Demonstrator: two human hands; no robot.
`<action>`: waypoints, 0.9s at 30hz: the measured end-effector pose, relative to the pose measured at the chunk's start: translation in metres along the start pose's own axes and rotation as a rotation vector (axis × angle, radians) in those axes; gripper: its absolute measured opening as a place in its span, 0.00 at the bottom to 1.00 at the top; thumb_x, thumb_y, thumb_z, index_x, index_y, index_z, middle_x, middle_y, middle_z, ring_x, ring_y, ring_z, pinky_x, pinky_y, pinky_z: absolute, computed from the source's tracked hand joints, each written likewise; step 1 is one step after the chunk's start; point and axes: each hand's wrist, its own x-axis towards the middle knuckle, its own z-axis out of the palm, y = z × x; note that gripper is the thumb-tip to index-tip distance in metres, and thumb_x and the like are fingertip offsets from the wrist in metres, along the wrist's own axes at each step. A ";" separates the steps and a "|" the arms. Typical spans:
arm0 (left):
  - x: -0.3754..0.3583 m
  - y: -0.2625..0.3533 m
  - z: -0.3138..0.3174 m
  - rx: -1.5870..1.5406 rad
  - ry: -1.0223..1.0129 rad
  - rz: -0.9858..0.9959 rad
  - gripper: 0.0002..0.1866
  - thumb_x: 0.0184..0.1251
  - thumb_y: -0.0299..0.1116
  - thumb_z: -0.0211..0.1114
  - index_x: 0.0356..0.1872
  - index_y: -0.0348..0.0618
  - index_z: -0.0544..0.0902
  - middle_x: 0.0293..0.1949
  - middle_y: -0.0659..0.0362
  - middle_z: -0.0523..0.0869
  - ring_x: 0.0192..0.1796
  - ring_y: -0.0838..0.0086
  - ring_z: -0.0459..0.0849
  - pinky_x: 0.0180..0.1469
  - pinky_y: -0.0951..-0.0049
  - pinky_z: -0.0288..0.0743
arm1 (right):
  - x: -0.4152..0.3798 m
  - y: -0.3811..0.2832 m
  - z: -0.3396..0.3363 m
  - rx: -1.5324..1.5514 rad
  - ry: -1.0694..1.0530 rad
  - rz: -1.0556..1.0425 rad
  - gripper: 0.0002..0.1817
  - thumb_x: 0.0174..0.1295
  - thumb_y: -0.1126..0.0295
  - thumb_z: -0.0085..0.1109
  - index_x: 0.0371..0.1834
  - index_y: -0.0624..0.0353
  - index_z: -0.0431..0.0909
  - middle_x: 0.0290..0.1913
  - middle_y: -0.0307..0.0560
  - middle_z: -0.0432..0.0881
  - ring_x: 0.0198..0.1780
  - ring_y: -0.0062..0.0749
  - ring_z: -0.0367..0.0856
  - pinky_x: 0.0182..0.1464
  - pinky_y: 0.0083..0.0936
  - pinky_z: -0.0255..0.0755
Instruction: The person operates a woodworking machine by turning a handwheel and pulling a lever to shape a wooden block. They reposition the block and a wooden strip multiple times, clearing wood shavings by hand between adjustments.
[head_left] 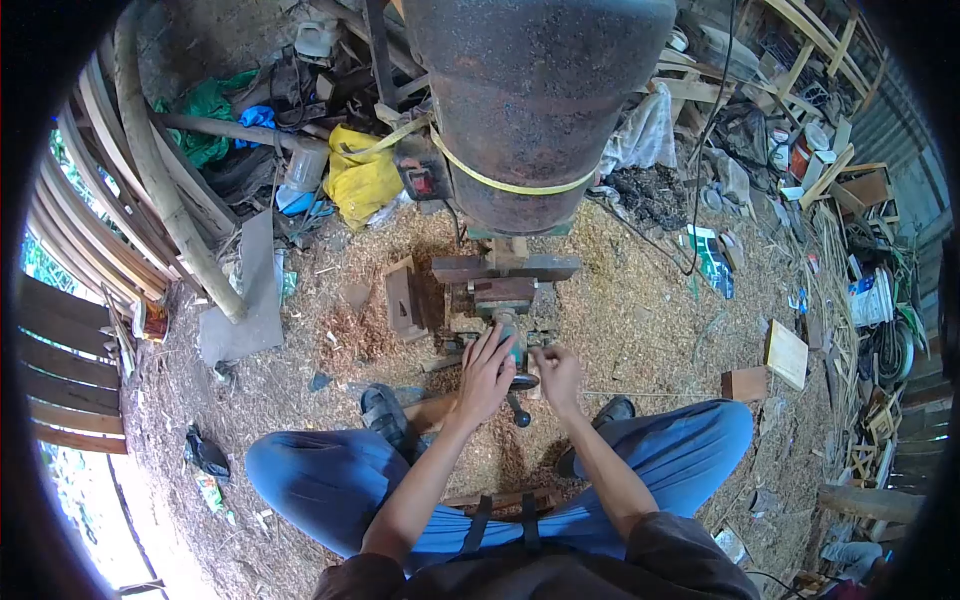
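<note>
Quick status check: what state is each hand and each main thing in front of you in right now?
left hand: fingers spread, pressed on the green tool
right hand: fingers curled beside the tool; grip contents unclear
green tool: on the sawdust floor, partly covered
rusty drum: upright, yellow strap around it

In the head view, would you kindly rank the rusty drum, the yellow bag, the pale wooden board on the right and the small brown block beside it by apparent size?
1. rusty drum, though it hangs nearest the camera
2. yellow bag
3. pale wooden board
4. small brown block
The last two look close in size.
</note>
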 end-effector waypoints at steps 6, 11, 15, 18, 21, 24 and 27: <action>0.000 -0.001 -0.001 0.022 0.005 0.003 0.24 0.83 0.41 0.49 0.74 0.45 0.74 0.78 0.49 0.68 0.80 0.53 0.62 0.81 0.50 0.50 | 0.027 0.082 0.052 -0.117 0.265 0.009 0.20 0.70 0.57 0.62 0.43 0.68 0.86 0.36 0.64 0.87 0.40 0.57 0.87 0.45 0.46 0.77; 0.000 0.000 -0.001 0.028 -0.005 0.008 0.25 0.84 0.41 0.49 0.74 0.44 0.73 0.79 0.50 0.67 0.81 0.55 0.61 0.81 0.50 0.49 | 0.001 0.029 0.011 0.102 0.010 0.007 0.21 0.69 0.57 0.61 0.45 0.70 0.86 0.47 0.70 0.86 0.49 0.62 0.84 0.55 0.48 0.74; 0.000 0.002 0.002 0.007 -0.016 -0.011 0.25 0.84 0.41 0.48 0.74 0.45 0.73 0.79 0.51 0.67 0.81 0.55 0.60 0.82 0.50 0.47 | 0.008 0.017 0.008 0.106 0.089 -0.086 0.22 0.69 0.57 0.61 0.46 0.69 0.86 0.41 0.66 0.87 0.45 0.60 0.85 0.53 0.47 0.76; 0.002 0.001 -0.001 0.012 -0.010 -0.005 0.25 0.84 0.41 0.48 0.74 0.45 0.73 0.79 0.51 0.67 0.81 0.55 0.60 0.82 0.49 0.47 | 0.007 0.056 0.045 0.175 0.017 0.028 0.22 0.69 0.55 0.61 0.48 0.68 0.85 0.40 0.63 0.86 0.44 0.59 0.84 0.55 0.46 0.76; -0.001 0.000 0.003 0.008 -0.009 -0.007 0.24 0.83 0.41 0.48 0.74 0.46 0.74 0.79 0.51 0.67 0.81 0.55 0.61 0.82 0.49 0.47 | 0.003 0.008 0.000 0.163 -0.125 0.136 0.21 0.70 0.58 0.63 0.51 0.67 0.84 0.48 0.64 0.88 0.51 0.52 0.86 0.55 0.40 0.76; 0.002 -0.004 0.005 0.000 0.004 0.005 0.24 0.82 0.41 0.50 0.74 0.48 0.74 0.78 0.49 0.67 0.80 0.54 0.62 0.81 0.47 0.48 | 0.008 0.003 -0.004 0.263 -0.096 0.145 0.22 0.70 0.57 0.62 0.51 0.68 0.82 0.34 0.61 0.86 0.39 0.55 0.84 0.53 0.46 0.77; 0.002 -0.004 0.005 -0.005 0.012 0.014 0.25 0.80 0.41 0.52 0.74 0.50 0.74 0.77 0.48 0.68 0.79 0.53 0.64 0.80 0.46 0.49 | 0.012 0.032 0.016 -0.078 0.290 -0.272 0.22 0.70 0.57 0.63 0.52 0.69 0.82 0.30 0.61 0.86 0.36 0.54 0.85 0.48 0.47 0.78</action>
